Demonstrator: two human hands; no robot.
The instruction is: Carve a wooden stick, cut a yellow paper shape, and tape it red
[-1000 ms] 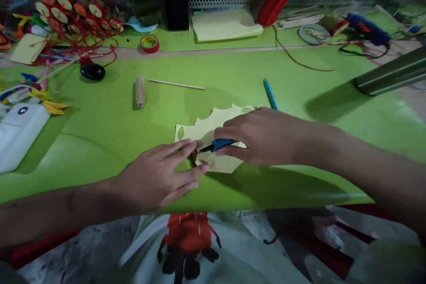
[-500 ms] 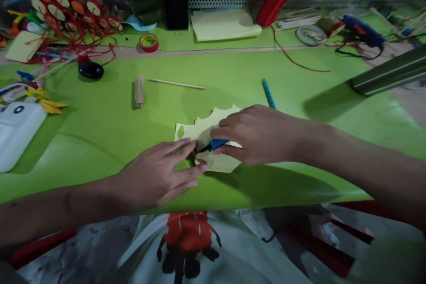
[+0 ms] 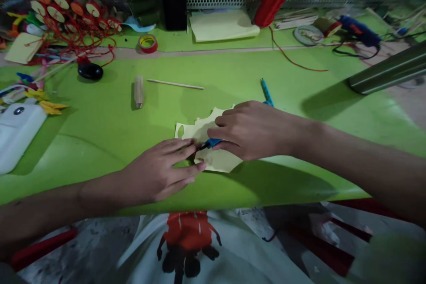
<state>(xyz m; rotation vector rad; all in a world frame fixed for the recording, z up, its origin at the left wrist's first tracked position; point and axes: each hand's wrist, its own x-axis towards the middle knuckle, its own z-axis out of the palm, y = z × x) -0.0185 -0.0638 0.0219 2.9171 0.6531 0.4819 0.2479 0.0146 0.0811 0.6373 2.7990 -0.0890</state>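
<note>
your right hand pinches a blue tool, its dark tip at the paper lying on the table before you; your left hand, fingers spread, rests at the paper's left end. the far edge is already scalloped, one hole made; what remains is unclear.

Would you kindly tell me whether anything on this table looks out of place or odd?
The red strings at the back left stand out, lying in a loose tangle. A strand from the red spool trails onto the table. The paper under the right hand has a jagged far edge, though that may be deliberate.
</note>
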